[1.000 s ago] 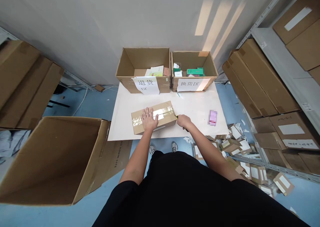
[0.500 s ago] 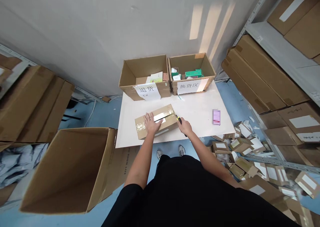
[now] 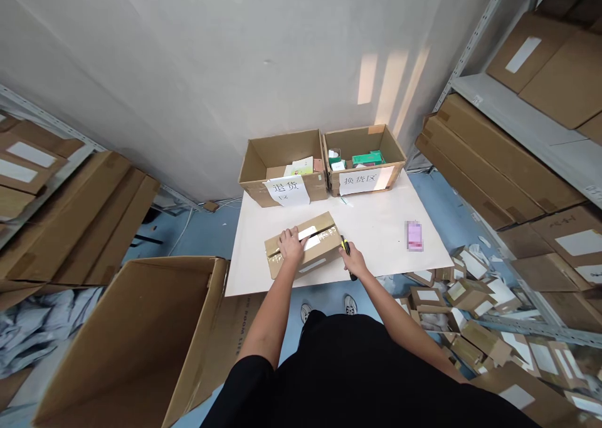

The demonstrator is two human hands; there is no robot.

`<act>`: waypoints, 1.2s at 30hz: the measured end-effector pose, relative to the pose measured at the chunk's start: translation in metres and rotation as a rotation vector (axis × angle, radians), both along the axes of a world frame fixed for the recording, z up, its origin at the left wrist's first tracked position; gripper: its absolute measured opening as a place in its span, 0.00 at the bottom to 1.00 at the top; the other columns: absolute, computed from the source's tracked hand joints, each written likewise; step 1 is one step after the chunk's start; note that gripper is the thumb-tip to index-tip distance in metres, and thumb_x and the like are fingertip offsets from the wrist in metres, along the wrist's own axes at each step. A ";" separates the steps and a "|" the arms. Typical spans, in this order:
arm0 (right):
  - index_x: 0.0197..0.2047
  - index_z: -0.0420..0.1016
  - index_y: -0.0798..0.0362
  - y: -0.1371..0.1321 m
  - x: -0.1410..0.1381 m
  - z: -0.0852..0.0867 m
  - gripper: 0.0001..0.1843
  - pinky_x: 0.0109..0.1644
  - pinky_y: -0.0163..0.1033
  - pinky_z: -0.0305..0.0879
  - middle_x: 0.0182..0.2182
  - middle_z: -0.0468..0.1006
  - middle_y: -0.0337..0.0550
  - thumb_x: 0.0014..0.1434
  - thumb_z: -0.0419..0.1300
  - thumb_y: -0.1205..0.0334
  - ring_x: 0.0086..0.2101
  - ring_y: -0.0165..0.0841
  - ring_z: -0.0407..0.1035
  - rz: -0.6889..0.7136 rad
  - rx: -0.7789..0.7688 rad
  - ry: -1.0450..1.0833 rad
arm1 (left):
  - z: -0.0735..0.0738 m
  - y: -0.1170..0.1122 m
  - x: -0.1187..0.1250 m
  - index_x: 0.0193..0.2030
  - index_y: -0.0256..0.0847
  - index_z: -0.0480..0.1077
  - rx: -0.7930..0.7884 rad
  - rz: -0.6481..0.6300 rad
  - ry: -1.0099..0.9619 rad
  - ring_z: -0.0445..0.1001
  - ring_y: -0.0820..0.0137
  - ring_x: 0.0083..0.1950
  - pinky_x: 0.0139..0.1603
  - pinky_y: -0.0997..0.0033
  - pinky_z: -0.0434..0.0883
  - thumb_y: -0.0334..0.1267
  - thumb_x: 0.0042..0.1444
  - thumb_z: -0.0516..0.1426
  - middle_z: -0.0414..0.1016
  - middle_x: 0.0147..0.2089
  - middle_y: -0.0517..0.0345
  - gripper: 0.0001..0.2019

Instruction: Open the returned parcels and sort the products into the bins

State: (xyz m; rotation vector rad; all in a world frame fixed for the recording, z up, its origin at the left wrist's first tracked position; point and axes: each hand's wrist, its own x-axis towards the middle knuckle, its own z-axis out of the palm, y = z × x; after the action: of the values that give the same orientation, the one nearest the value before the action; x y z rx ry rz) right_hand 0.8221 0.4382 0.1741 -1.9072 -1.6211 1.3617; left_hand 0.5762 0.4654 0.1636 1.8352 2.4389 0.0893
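Observation:
A taped cardboard box (image 3: 320, 247) with white labels lies at an angle near the table's front edge. A dark slit runs along its top seam, and clear tape shines at both ends. My left hand (image 3: 290, 246) grips the box top on its left part, fingers bent at the seam. In my right hand (image 3: 353, 261), closed around it, is a yellow and black utility knife (image 3: 345, 246). The knife is beside the right end of the box; its blade cannot be made out.
Two open cartons with handwritten signs, a left carton (image 3: 282, 145) and a right carton (image 3: 364, 140), stand at the back of the white table (image 3: 376, 227). A pixelated pink item (image 3: 414, 236) lies right. A large open carton (image 3: 126, 327) stands left; parcels (image 3: 470, 290) cover the floor right.
My left hand has gone from lying flat with fingers spread to bent fingers at the seam. The knife has come away from the slit at the box's right end. The view has tilted up.

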 end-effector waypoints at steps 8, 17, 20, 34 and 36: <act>0.59 0.59 0.47 -0.003 -0.024 -0.013 0.14 0.34 0.33 0.71 0.34 0.78 0.35 0.73 0.51 0.54 0.22 0.31 0.77 -0.178 0.025 -0.011 | -0.014 -0.020 -0.024 0.80 0.45 0.54 -0.092 -0.172 -0.100 0.43 0.47 0.82 0.78 0.44 0.48 0.70 0.64 0.47 0.49 0.82 0.42 0.45; 0.60 0.55 0.47 0.025 -0.068 -0.020 0.23 0.31 0.36 0.74 0.34 0.75 0.33 0.66 0.54 0.52 0.26 0.34 0.76 -0.366 0.167 0.172 | -0.023 -0.066 -0.044 0.80 0.50 0.54 -0.085 -0.260 -0.187 0.51 0.48 0.80 0.78 0.45 0.48 0.62 0.68 0.48 0.54 0.80 0.43 0.37; 0.55 0.60 0.48 0.035 -0.091 -0.015 0.21 0.31 0.35 0.73 0.32 0.74 0.33 0.62 0.58 0.51 0.25 0.32 0.73 -0.408 0.146 0.413 | -0.036 -0.071 -0.051 0.81 0.48 0.50 -0.020 -0.163 -0.210 0.43 0.52 0.83 0.80 0.46 0.45 0.61 0.70 0.43 0.47 0.82 0.46 0.37; 0.33 0.70 0.52 -0.026 -0.170 -0.106 0.23 0.26 0.34 0.65 0.28 0.80 0.41 0.52 0.70 0.41 0.24 0.31 0.70 -0.758 -0.142 0.552 | -0.071 -0.039 -0.275 0.65 0.39 0.75 -0.310 0.215 -0.977 0.73 0.54 0.69 0.66 0.57 0.71 0.71 0.66 0.39 0.76 0.67 0.42 0.43; 0.33 0.72 0.52 -0.029 -0.177 -0.119 0.24 0.30 0.34 0.67 0.28 0.80 0.41 0.49 0.71 0.40 0.28 0.33 0.73 -0.722 -0.146 0.520 | -0.090 -0.065 -0.276 0.67 0.43 0.73 -0.336 0.296 -1.135 0.75 0.55 0.68 0.63 0.58 0.73 0.74 0.64 0.41 0.77 0.66 0.44 0.43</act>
State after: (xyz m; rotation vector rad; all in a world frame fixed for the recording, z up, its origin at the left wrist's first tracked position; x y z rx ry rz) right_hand 0.6452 0.4089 0.0556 -1.7373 -0.5229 1.4757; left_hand 0.3003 0.4009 0.0735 0.8484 1.6992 0.5305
